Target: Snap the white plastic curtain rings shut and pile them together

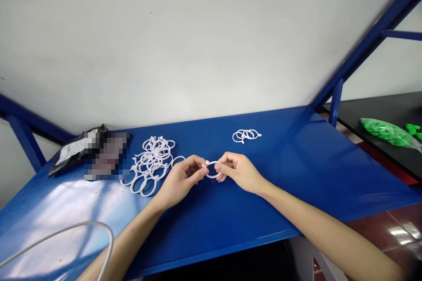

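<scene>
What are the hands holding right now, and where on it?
One white ring, pinched between both hands: the left hand grips its left edge and the right hand its right edge.

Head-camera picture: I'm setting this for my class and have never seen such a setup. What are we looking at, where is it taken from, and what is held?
No machine here: a person wears one camera on the head, so you look down at their two bare hands. The left hand and right hand together pinch one white ring over a blue table. Left of them lies a loose pile of rings; farther back, a small cluster of rings. A dark packet lies at the far left, and a white cable curves across the near corner.
</scene>
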A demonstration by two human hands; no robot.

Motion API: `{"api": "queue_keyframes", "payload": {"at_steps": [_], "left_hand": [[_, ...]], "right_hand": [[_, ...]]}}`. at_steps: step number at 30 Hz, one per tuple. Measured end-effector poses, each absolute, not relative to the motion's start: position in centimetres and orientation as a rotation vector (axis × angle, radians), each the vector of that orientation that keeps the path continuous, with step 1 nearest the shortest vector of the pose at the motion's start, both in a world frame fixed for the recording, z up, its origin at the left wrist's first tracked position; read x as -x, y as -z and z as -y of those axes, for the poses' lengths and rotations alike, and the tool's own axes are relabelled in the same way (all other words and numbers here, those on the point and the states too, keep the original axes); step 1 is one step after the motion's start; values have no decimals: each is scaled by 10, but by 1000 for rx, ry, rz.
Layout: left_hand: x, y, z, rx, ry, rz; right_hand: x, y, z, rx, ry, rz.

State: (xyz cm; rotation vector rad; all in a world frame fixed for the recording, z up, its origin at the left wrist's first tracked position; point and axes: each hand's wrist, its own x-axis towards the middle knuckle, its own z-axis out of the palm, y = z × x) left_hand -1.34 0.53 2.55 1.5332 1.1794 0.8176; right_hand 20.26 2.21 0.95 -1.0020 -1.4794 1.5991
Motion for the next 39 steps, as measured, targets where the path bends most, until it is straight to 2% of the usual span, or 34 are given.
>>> {"api": "queue_keyframes", "payload": {"at_steps": [3, 7, 39], "left_hand": [[12, -24, -6, -1433, -850, -1152], [11, -19, -7, -1357, -910, -1176], [6, -13, -1, -1534, -915, -1195]], "right_hand": [[-203, -7, -23, 996, -1627, 1517], [-202, -7, -21, 1040, -1495, 1653], [-204, -18, -12, 1059, -1202, 1841]]}}
